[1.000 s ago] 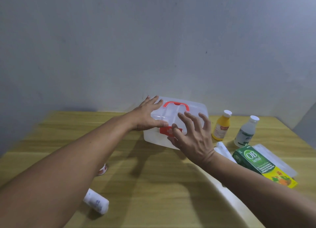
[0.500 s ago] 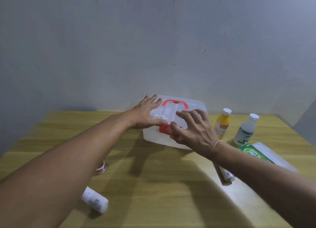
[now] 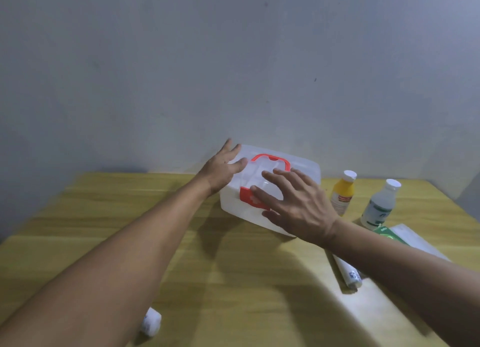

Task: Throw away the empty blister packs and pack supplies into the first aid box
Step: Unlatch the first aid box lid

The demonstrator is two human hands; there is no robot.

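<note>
Now, both hands are on the first aid box (image 3: 270, 190), which sits at the far side of the wooden table (image 3: 233, 281) close to the wall, its lid looking closed and the red handle (image 3: 270, 160) lying on top. The left hand (image 3: 220, 171) lies with straight fingers against the box's left end and top corner, steadying it and gripping nothing. The right hand (image 3: 298, 203) spreads flat over the front of the lid, fingers relaxed and extended, the thumb down near the red latch (image 3: 248, 197) on the front face; whether it has the latch hooked I cannot tell. My read: this is the opening step, getting the box unlatched so the packing can start. The supplies wait outside it: a yellow bottle (image 3: 342, 196) and a white bottle (image 3: 379, 206) upright just to the right, a green carton (image 3: 384, 231) mostly hidden behind the right forearm, a white tube (image 3: 346, 274) lying below it, a white roll (image 3: 151, 324) at the near left. No blister packs can be picked out here. Next up calls for the thumb to flip that latch while the left hand keeps the light plastic box from sliding, then the lid swings up
</note>
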